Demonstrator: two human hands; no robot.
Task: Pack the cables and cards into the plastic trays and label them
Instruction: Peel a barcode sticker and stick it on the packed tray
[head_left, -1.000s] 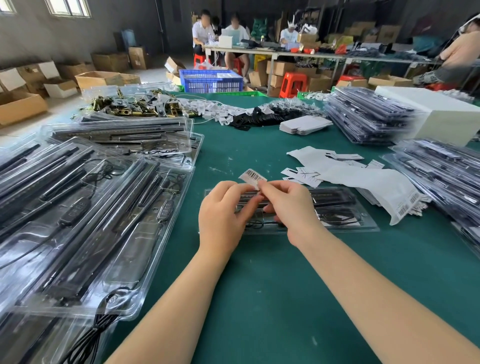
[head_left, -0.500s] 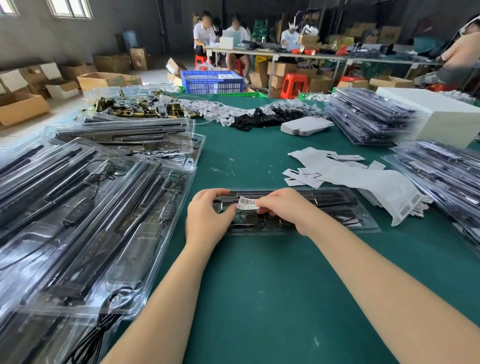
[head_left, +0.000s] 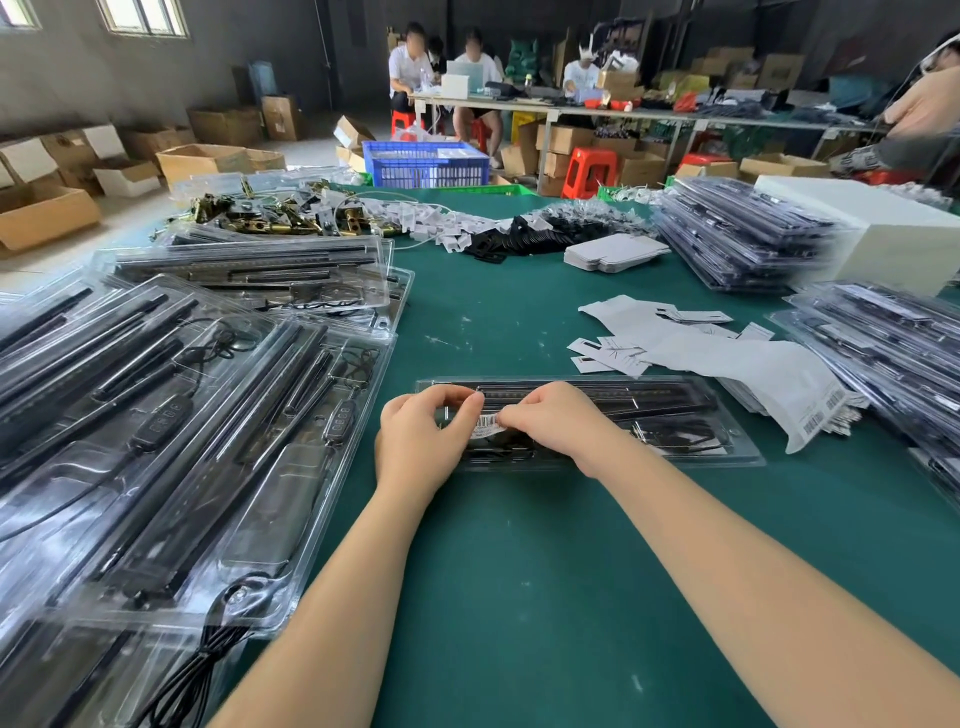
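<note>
Both forearms reach over the green table (head_left: 519, 597) to a clear tray (head_left: 675, 415) lying crosswise at its middle. The left hand (head_left: 415, 441) curls its fingers against the tray's left end, while the right hand (head_left: 556, 421) pinches a barcode label (head_left: 488, 422) on the lid. Packed trays (head_left: 171, 415) spread to the left, label sheets (head_left: 727, 358) lie just beyond on the right, and further stacks (head_left: 743, 234) sit behind near a white box (head_left: 893, 234).
</note>
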